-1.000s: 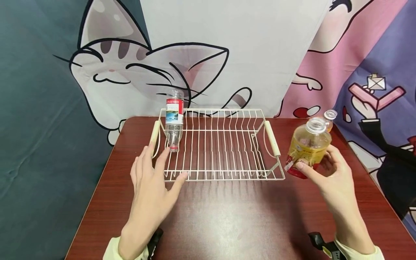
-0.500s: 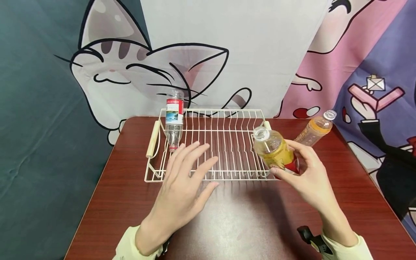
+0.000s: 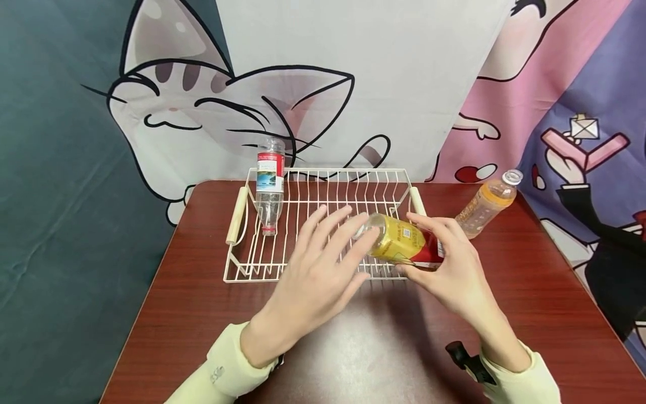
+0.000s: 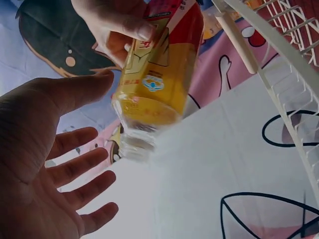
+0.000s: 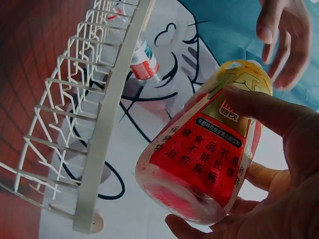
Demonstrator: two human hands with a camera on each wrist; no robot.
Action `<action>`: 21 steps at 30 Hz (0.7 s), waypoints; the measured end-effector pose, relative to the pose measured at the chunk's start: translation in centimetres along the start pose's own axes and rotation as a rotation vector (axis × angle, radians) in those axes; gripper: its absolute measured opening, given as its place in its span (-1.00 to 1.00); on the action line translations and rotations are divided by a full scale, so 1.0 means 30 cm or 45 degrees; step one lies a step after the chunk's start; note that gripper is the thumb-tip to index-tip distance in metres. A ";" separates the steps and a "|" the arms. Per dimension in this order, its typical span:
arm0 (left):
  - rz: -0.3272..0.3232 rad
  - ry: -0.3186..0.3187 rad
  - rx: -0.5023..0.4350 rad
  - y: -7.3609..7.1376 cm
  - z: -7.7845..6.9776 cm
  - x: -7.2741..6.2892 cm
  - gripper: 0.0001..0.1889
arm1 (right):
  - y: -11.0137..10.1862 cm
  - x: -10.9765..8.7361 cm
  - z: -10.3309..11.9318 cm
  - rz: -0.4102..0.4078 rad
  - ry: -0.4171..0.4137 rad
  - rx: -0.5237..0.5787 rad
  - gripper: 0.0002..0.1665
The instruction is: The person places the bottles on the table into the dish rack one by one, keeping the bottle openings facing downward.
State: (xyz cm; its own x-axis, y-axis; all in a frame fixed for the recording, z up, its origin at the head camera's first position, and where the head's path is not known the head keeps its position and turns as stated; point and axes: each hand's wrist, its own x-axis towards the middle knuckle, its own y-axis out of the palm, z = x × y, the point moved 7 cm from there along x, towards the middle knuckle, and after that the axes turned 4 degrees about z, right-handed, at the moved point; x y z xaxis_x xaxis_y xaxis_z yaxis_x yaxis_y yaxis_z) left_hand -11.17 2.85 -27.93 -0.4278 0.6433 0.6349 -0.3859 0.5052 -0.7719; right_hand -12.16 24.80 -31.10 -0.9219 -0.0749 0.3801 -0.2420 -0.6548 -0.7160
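My right hand [image 3: 454, 272] grips a plastic bottle [image 3: 404, 241] with a yellow and red label, its fingers and thumb around the base half. The bottle is tipped on its side above the right part of a white wire dish rack [image 3: 238, 216], its neck pointing left. Beside that neck is my left hand [image 3: 318, 275], fingers spread and nothing held. In the left wrist view, the thumb and fingers [image 4: 82, 191] stand apart from the bottle's clear neck [image 4: 138, 144]. The right wrist view shows the bottle's base and my right thumb pressing on the label.
An empty clear bottle [image 3: 270, 179] with a red and white label stands upside down in the rack's left end. On the right, a bottle with an orange label [image 3: 487, 205] stands upright on the brown table [image 3: 166, 325]. A printed cat curtain [image 3: 404, 84] hangs behind.
My right hand has brought the yellow and red bottle leftward from the table's right side and tipped it from upright to sideways. My left hand has moved right, towards its neck.
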 end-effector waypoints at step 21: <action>0.350 -0.010 0.201 0.103 -0.018 0.052 -0.06 | 0.046 0.009 0.077 0.061 -0.194 -0.004 0.43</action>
State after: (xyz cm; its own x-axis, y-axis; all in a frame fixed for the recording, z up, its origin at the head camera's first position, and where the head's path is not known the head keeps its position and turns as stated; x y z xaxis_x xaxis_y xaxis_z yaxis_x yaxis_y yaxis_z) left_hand -12.59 5.72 -29.32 -0.5396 0.7388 0.4037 -0.3770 0.2167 -0.9005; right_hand -12.04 22.14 -30.63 -0.8759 -0.2192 0.4299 -0.2002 -0.6454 -0.7371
